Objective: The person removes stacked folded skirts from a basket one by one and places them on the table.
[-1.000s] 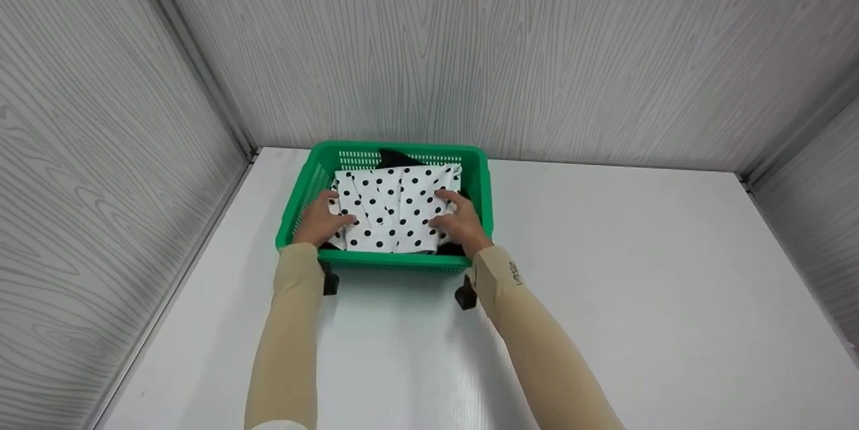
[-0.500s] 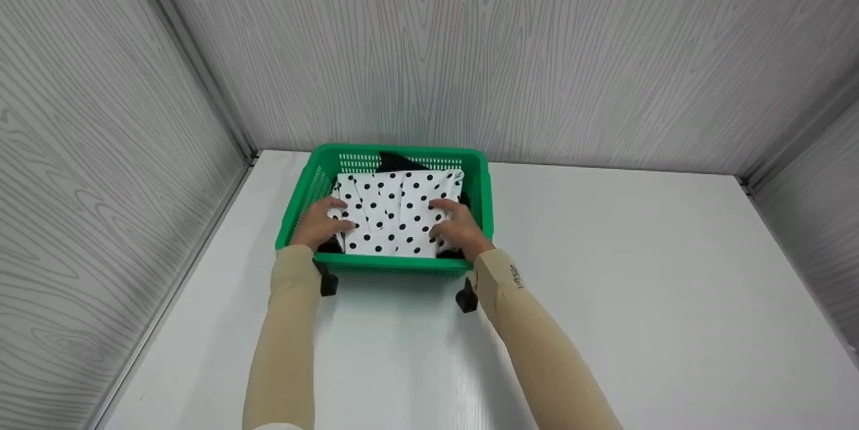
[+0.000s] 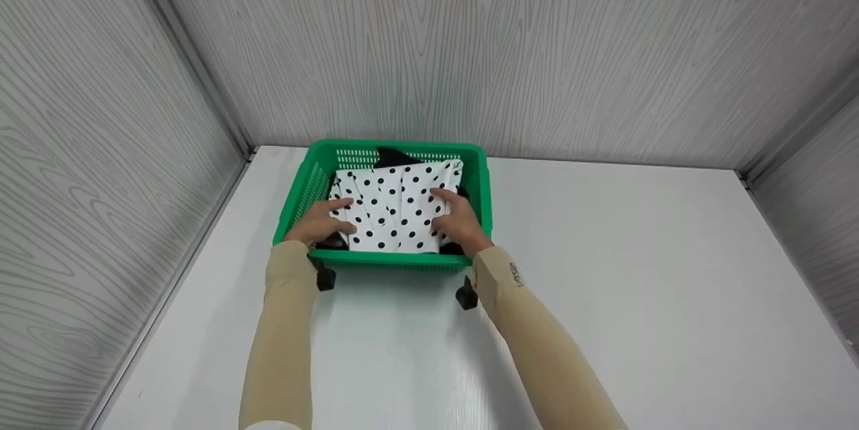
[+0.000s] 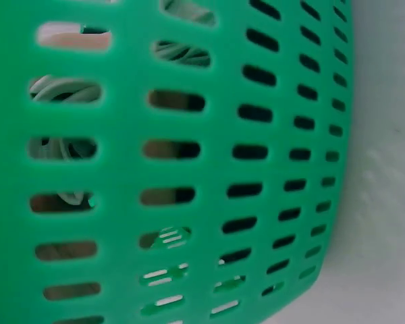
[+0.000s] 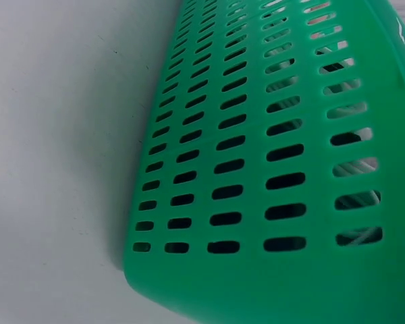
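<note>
A folded white cloth with black polka dots [image 3: 386, 205] lies in a green plastic basket [image 3: 396, 258]. My left hand [image 3: 318, 221] reaches over the basket's near left corner, finger and thumb spread on the cloth's left edge. On the opposite side my right hand [image 3: 460, 219] rests on the cloth's right part in the same way, thumb and forefinger apart. The other fingers of both hands are mostly hidden. Black fabric [image 3: 394, 157] shows behind the cloth and at its near corners. In both wrist views the slotted basket wall [image 4: 216, 128] blocks sight of the hands.
The basket stands on a white table [image 3: 604, 269], close to the grey wood-grain back wall [image 3: 470, 47]. A similar panel [image 3: 100, 182] rises along the left. A black wrist device [image 3: 466, 294] hangs below each sleeve, just in front of the basket.
My left hand has moved slightly left and its forefinger now reaches further onto the cloth. The right fingers have shifted a little on the cloth. The basket stays in place.
</note>
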The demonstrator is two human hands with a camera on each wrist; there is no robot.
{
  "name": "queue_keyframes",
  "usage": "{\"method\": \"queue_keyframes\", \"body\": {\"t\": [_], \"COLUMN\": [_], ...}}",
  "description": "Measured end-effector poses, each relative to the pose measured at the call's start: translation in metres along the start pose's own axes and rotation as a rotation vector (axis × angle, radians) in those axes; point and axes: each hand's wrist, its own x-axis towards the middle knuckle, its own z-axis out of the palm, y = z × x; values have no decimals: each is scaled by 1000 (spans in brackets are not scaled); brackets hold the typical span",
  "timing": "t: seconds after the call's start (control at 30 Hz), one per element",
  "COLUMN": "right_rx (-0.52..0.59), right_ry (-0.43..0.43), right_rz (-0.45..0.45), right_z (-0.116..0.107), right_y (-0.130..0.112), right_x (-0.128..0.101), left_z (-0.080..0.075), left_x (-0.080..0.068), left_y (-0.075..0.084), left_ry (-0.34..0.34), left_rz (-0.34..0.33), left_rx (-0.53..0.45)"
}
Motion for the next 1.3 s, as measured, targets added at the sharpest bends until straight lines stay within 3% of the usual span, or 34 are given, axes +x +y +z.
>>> {"method": "queue_keyframes", "body": {"t": [0.2,0.4,0.73,1.0,1.3], "right_rx": [56,114,173,137,115], "right_ry": [18,-1,-4,23,53], "right_rz": [-78,-130,-196,-238,-217], "right_z": [-6,-21,-55,-79,-110], "right_y": [0,-6,-20,-15,-9], "right_x": [-2,-10,-24,-36,-49], "left_z": [2,10,28,47,72], "left_x": [-6,-14,-23,-29,-34], "left_y": [8,17,46,62,78], "left_ry": [61,143,223,253,258], "left_rz": [78,133,216,274,358], "left_rx": [9,-66,-167,-245,-288]}}
